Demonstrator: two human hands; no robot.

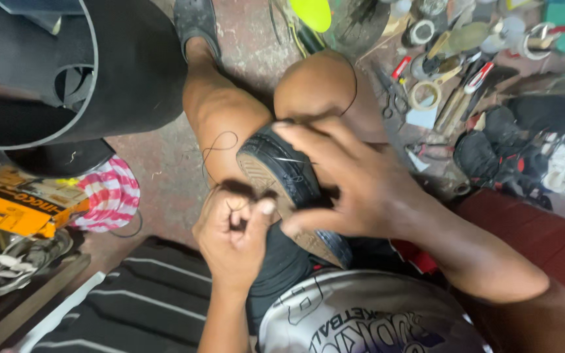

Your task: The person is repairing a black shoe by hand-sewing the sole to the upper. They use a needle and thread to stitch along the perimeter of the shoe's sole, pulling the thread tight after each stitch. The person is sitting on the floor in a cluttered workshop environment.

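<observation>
Here, shoe [289, 180] between both hands.

Two hands work here, the left hand [233, 238] and the right hand [354, 186]. There is one dark shoe [282, 176] between them, with one thin black thread [217, 145]. On the floor lie one sandal [17, 261], one striped cloth [112, 193], two tape rolls [424, 95] and one pair of scissors [393, 98]

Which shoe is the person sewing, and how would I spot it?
Find the bare knees in the middle. Wedged between them is the black shoe, tan sole up, right hand over it and left hand just below. Unlike the sandals lower left, black thread loops from it.
</observation>
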